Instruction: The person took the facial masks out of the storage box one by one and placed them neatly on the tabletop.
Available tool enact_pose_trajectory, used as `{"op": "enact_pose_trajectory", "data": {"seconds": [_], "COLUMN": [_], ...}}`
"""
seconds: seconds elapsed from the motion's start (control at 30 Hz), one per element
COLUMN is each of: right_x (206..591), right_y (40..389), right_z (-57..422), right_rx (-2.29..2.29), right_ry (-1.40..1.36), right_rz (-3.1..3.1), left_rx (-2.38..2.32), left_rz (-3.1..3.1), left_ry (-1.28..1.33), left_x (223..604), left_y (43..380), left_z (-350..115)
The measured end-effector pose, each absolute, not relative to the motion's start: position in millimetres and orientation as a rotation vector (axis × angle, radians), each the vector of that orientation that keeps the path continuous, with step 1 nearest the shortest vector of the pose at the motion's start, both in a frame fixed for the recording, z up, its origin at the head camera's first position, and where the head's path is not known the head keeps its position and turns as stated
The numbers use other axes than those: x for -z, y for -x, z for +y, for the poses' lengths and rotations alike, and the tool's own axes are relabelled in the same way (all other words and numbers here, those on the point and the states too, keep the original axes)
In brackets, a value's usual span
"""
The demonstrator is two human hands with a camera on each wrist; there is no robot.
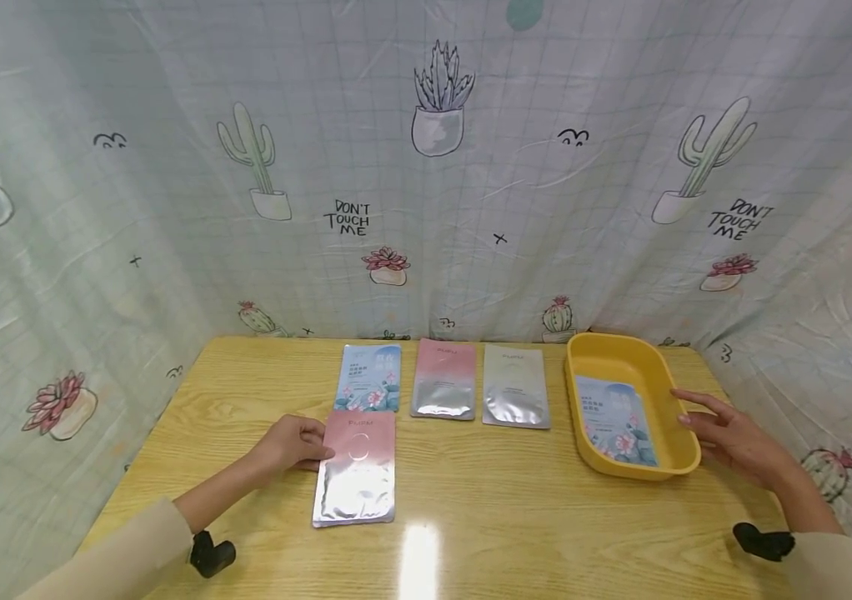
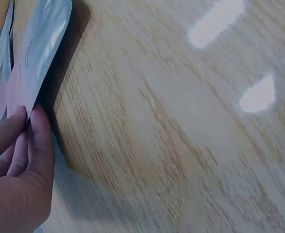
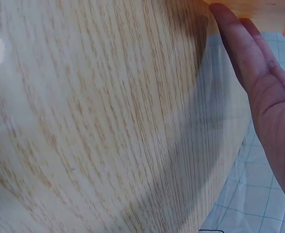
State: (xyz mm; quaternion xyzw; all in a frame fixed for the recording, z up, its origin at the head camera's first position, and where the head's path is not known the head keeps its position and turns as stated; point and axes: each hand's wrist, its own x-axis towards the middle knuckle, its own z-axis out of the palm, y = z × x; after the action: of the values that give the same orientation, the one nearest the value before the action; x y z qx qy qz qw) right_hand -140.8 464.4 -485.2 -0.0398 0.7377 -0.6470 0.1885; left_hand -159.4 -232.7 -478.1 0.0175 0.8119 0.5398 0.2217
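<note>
My left hand (image 1: 293,443) pinches the left edge of a pink-and-silver face mask packet (image 1: 357,479). In the left wrist view, thumb and fingers meet on that packet (image 2: 47,36), which is tilted above the wood. My right hand (image 1: 734,433) touches the right rim of a yellow plastic bin (image 1: 684,442) with its fingertips, fingers mostly straight. The right wrist view has the hand (image 3: 263,73) against the bin's outer wall (image 3: 259,12). Inside the bin lies a blue flowered packet (image 1: 617,421).
Along the back of the wooden table (image 1: 486,517) lie another blue flowered packet (image 1: 369,377), a pink-and-silver packet (image 1: 444,379) and a pale green-and-silver packet (image 1: 515,386). Behind the table hangs a cactus-print curtain (image 1: 501,183).
</note>
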Motion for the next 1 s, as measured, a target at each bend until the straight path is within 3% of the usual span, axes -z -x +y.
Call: {"op": "enact_pose_trajectory", "data": {"seconds": [0.53,1.0], "right_x": [485.3,483.9], "right_y": [142.0,144.0], "right_z": [463.6,462.7], "right_rx": [1.832,1.791], "right_ry": [0.113,0.102], "right_rz": [2.061,2.089], "left_rx": [-1.379,-0.969], "left_rz": [2.451,2.901], "left_ry": [-0.034,-0.379], "left_x": [481.7,442.9], "left_y": [153.6,163.6], "left_z": [-229.5,-228.4]}}
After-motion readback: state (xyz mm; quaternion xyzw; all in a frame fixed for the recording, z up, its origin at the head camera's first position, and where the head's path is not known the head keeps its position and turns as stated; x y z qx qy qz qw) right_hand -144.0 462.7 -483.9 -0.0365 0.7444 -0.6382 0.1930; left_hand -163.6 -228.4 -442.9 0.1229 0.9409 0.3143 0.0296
